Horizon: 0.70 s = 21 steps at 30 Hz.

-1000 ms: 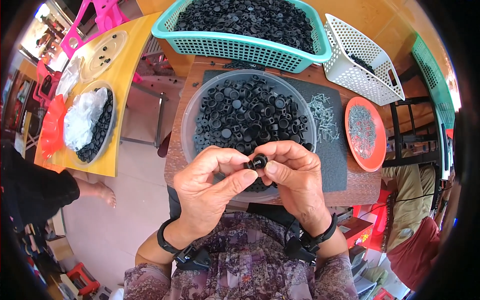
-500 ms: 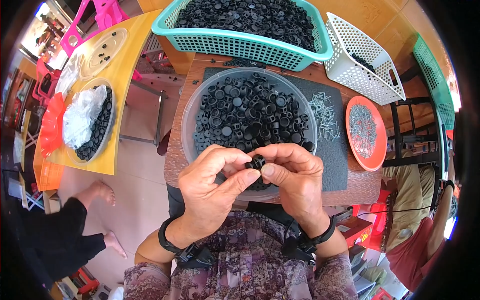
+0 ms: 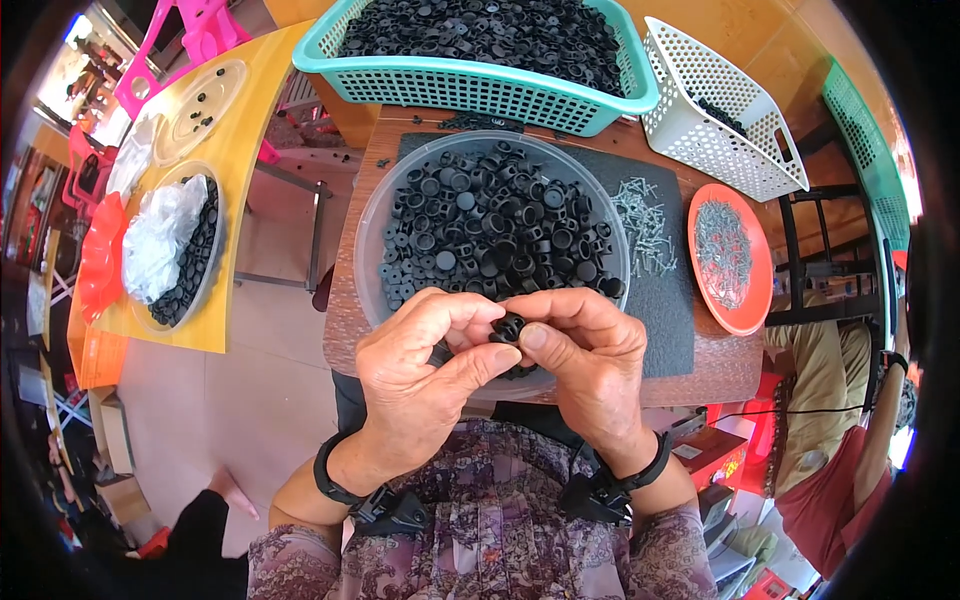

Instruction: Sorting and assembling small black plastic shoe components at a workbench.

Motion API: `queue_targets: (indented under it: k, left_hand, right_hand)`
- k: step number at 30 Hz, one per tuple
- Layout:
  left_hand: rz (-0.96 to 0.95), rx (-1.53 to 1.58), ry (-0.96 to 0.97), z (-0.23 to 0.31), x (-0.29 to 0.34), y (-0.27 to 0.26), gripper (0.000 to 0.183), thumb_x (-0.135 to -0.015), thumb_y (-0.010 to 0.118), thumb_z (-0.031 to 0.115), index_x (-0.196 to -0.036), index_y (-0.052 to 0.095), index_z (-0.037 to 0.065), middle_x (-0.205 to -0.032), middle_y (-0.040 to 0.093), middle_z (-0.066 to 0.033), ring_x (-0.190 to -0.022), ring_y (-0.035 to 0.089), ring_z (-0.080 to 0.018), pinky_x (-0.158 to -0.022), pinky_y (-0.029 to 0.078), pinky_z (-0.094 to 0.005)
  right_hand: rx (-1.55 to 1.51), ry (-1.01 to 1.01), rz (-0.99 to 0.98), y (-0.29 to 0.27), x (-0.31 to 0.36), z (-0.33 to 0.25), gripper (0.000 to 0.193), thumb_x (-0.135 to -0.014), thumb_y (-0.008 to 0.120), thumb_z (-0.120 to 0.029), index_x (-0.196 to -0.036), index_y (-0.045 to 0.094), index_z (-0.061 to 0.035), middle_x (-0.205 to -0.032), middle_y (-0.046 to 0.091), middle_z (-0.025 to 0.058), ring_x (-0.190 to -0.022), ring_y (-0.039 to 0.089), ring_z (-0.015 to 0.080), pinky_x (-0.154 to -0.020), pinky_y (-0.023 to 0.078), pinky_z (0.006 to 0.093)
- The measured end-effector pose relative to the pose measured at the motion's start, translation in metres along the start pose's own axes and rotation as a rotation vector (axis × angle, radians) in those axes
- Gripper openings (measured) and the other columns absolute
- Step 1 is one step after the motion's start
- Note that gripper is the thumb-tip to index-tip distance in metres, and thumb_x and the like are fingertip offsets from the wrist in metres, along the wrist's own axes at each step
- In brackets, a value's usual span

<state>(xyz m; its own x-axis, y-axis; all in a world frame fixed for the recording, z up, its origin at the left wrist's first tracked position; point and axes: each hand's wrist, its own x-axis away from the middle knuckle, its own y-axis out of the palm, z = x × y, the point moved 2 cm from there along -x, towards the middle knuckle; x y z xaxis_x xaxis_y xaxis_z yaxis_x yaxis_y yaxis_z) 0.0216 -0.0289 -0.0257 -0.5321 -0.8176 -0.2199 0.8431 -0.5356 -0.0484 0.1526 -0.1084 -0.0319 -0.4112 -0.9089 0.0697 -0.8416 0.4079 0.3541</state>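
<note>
Between the thumb and fingers of my left hand (image 3: pixel 420 365) and my right hand (image 3: pixel 590 365) is a small round black plastic part (image 3: pixel 508 327). Both hands pinch it from either side, over the near rim of a clear round tub (image 3: pixel 367 255). Many loose black plastic parts (image 3: pixel 480 215) of the same look fill the tub, some cup-shaped and some flat discs. To the right of the tub, a pile of small metal screws (image 3: pixel 645 230) lies on a dark grey mat (image 3: pixel 668 345). More screws sit in an orange-red plate (image 3: pixel 742 318).
A turquoise basket (image 3: pixel 480 95) heaped with black parts stands behind the tub. Beside it is a white perforated basket (image 3: pixel 715 140). On the left, a yellow table (image 3: pixel 215 325) bears another tub with a plastic bag (image 3: pixel 165 240). Another person (image 3: pixel 840 480) is at the right.
My hands stay pinched on the black part, with only slight finger movement. The view has shifted slightly. At the left, the other person's legs have moved lower, and one foot has left view.
</note>
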Motion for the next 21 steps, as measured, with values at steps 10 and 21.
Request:
queue_targets:
  k: [10, 21]
  left_hand:
    - [-0.069, 0.052, -0.128, 0.0045, -0.0004, 0.0015, 0.031, -0.071, 0.075, -0.006, -0.100, 0.063, -0.003, -0.086, 0.057, -0.0024, -0.077, 0.054, -0.0080, -0.069, 0.047, -0.0211]
    - [-0.096, 0.087, -0.152, 0.0006, -0.0022, -0.0008, 0.034, -0.071, 0.078, 0.003, -0.103, 0.066, 0.001, -0.086, 0.060, -0.0022, -0.077, 0.056, -0.0074, -0.071, 0.048, -0.0216]
  right_hand:
    - [-0.027, 0.026, 0.010, -0.0033, 0.0001, -0.0016, 0.021, -0.082, 0.060, 0.010, -0.100, 0.066, 0.0005, -0.097, 0.063, 0.0053, -0.078, 0.057, 0.0074, -0.068, 0.047, 0.0203]
    - [-0.023, -0.064, -0.034, -0.0048, -0.0011, 0.0010, 0.018, -0.082, 0.061, 0.009, -0.097, 0.066, 0.0003, -0.096, 0.063, 0.0051, -0.077, 0.057, 0.0067, -0.065, 0.047, 0.0196]
